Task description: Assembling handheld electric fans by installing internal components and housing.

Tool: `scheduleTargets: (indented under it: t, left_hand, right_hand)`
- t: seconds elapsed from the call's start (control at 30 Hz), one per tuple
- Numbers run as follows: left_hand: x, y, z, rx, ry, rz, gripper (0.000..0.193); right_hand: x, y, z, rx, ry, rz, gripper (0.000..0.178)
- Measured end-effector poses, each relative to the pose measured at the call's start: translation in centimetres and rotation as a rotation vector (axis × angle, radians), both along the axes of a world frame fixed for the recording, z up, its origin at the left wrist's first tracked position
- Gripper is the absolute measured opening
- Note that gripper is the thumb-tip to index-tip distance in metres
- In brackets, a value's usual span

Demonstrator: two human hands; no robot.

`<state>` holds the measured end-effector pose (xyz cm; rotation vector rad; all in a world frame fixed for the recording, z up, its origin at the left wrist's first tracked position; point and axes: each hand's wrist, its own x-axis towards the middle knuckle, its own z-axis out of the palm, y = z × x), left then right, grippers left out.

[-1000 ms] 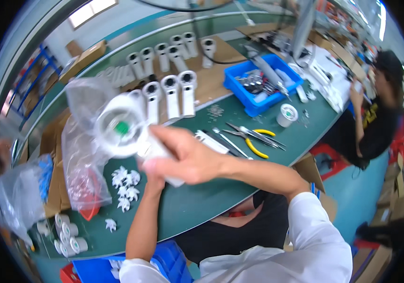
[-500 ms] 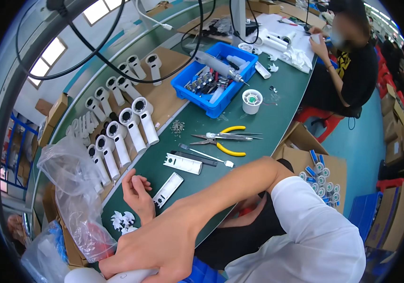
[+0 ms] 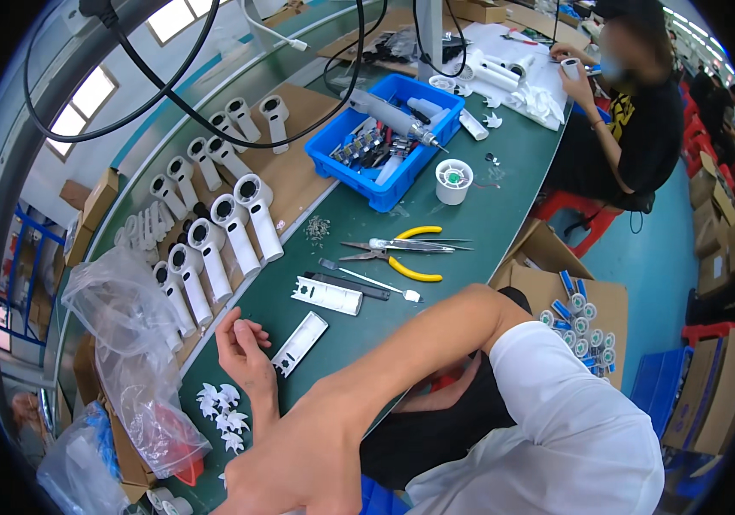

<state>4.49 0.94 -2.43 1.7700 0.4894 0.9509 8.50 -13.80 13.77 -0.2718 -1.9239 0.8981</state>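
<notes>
My left hand (image 3: 246, 348) rests over the green table's near left edge, its fingers loosely curled and apart, with nothing visible in them. Just right of it lies a long white plastic shell half (image 3: 300, 343). My right arm crosses in front of the left wrist. My right hand (image 3: 286, 468) is at the lower edge; its fingers are cut off there, so what they hold is hidden. Between the hands and a clear plastic bag (image 3: 127, 343) lie several small white finned pieces (image 3: 228, 412). Another white shell half (image 3: 327, 295) lies against a dark grey strip (image 3: 355, 287).
White handheld-fan bodies (image 3: 232, 225) stand in rows at the left. Yellow-handled pliers (image 3: 402, 253), tweezers, a small brush (image 3: 376, 281) and a white round fan part (image 3: 453, 182) lie mid-table. A blue bin (image 3: 367, 193) holds parts and a power screwdriver. A co-worker (image 3: 621, 137) sits at right.
My right hand has moved down past the lower edge, and the white rounded object it held is out of view. More white finned pieces now show. My left hand has barely moved.
</notes>
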Motion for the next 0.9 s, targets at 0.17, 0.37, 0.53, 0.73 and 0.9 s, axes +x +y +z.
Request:
scheduleTargets:
  t: [0.17,0.37,0.53,0.73,0.9]
  left_hand:
    - [-1.1,0.3,0.8,0.015,-0.017,0.020,0.023]
    - [-0.6,-0.2,0.6,0.009,0.003,0.007,0.023]
    - [-0.6,-0.5,0.4,0.043,0.027,-0.006,0.024]
    - [-0.8,-0.2,0.7,0.024,-0.007,-0.021,0.022]
    - [-0.7,0.5,-0.2,-0.099,-0.007,0.020,0.019]
  right_hand:
    - [-0.7,0.2,0.7,0.014,0.031,-0.035,0.031]
    - [-1.6,-0.1,-1.0,0.009,-0.095,0.030,0.031]
    - [-3.5,-0.9,-2.2,-0.036,0.041,0.000,0.030]
    - [-2.0,0.1,-2.0,-0.044,-0.050,0.048,0.035]
    - [-2.7,2.3,-4.8,0.040,0.485,-0.624,0.035]
